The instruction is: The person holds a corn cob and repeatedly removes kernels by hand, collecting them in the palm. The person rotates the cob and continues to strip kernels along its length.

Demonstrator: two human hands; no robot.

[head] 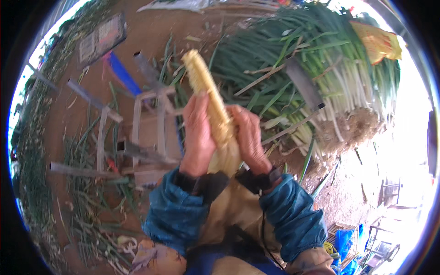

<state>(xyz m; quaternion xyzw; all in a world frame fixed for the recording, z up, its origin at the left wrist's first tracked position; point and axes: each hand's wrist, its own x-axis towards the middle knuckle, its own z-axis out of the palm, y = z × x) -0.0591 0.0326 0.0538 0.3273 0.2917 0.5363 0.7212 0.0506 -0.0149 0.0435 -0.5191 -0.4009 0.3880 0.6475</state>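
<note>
Pale yellow and blurred, what looks like an ear of corn (211, 92) is held upright before my body. Its bumpy upper part points away from me, and smooth pale husk (227, 160) seems folded back around its lower end. My left hand (199, 134) presses along its left side, with the thumb lying on the cob. On the other side my right hand (249, 134) curls its fingers against the cob. Both wrists have dark cuffs, with teal sleeve covers (175, 209) below them. The cob's bottom end is hidden near my wrists.
Long green onions (254, 58) are heaped on the right, roots toward me, with a yellow printed bag (378, 43) on top. A wooden frame (135, 127) with grey square tubes stands left. Loose leaves (99, 206) litter the soil. A basket (343, 237) sits lower right.
</note>
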